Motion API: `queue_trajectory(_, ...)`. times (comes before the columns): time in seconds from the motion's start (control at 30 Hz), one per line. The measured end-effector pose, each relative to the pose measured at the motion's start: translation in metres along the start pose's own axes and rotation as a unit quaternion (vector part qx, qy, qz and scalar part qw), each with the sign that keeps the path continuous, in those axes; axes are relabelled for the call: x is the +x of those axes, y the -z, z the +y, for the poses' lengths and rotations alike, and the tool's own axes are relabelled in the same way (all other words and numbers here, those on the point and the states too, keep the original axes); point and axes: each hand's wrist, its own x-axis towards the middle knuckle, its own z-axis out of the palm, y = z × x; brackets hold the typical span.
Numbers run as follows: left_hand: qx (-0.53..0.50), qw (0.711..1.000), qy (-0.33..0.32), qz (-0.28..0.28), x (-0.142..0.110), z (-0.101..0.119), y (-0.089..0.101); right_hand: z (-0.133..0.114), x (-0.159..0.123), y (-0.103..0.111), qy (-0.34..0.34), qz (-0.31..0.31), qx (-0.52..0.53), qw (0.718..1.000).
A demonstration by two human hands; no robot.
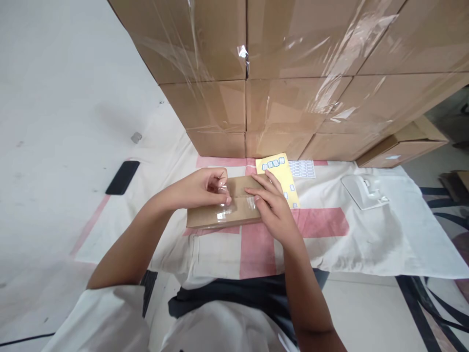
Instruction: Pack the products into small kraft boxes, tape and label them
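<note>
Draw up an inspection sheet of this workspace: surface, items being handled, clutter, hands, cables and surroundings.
Surface: white cloth with pink bands, wrinkled in places.
Items being handled: small cardboard box, with crumpled clear tape on its top.
Clutter: black phone-like object at left; yellow sheet with stickers and white label sheet beyond the small box; white plastic item at right, exact kind unclear.
Hands: left hand pinches the clear tape; right hand rests on the small box, fingers spread.
Cables: thin black line at lower left, probably a cable.
Surroundings: stacked cartons under clear wrap; separate carton at far right.
</note>
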Motion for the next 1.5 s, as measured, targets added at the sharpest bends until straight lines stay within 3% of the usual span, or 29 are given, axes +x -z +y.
queue_trajectory(0.1,0.018,1.000,0.000,-0.010,-0.004,-0.001,-0.001,0.000,0.000,-0.001,-0.002,0.002,0.003,1.000)
queue_trajectory(0.17,0.087,0.996,0.006,0.025,-0.007,0.001,-0.005,0.000,0.000,-0.002,-0.003,0.006,0.004,1.000)
queue_trajectory(0.33,0.326,0.940,0.015,0.101,-0.008,0.002,-0.013,0.002,0.000,-0.005,-0.002,0.016,0.009,1.000)
queue_trajectory(0.6,0.449,0.882,-0.015,0.142,-0.005,-0.011,-0.002,0.002,0.000,-0.003,0.002,0.014,0.001,1.000)
queue_trajectory(0.7,0.419,0.893,0.034,0.160,-0.002,-0.020,0.008,0.004,0.000,-0.004,0.003,0.012,0.000,1.000)
queue_trajectory(0.8,0.320,0.936,0.094,0.107,0.002,-0.027,0.014,0.005,0.001,-0.007,0.007,0.015,-0.001,1.000)
queue_trajectory(0.87,0.279,0.951,0.100,0.084,0.003,-0.029,0.013,0.005,0.000,-0.009,0.007,0.023,0.003,1.000)
queue_trajectory(1.03,0.282,0.941,0.098,0.158,0.005,-0.034,0.004,0.012,-0.002,0.004,0.006,-0.008,0.076,0.997)
queue_trajectory(1.07,0.289,0.936,0.100,0.171,0.005,-0.036,0.002,0.019,0.000,0.011,-0.005,-0.006,0.095,0.995)
queue_trajectory(1.13,0.308,0.926,0.106,0.192,0.006,-0.038,0.000,0.040,0.008,0.029,-0.052,0.054,0.093,0.993)
queue_trajectory(1.23,0.321,0.918,0.109,0.206,0.003,-0.042,-0.004,0.085,0.033,0.052,-0.189,0.159,-0.030,0.969)
queue_trajectory(1.3,0.331,0.911,0.113,0.219,-0.002,-0.046,-0.006,0.112,0.053,0.057,-0.295,0.122,-0.112,0.941)
queue_trajectory(1.37,0.357,0.896,0.138,0.225,-0.011,-0.049,-0.005,0.128,0.068,0.053,-0.357,0.062,-0.176,0.915)
queue_trajectory(1.43,0.397,0.873,0.170,0.227,-0.019,-0.051,-0.001,0.134,0.075,0.042,-0.360,0.041,-0.243,0.900)
queue_trajectory(1.5,0.454,0.837,0.162,0.259,-0.022,-0.048,0.005,0.134,0.077,0.032,-0.336,0.046,-0.276,0.899)
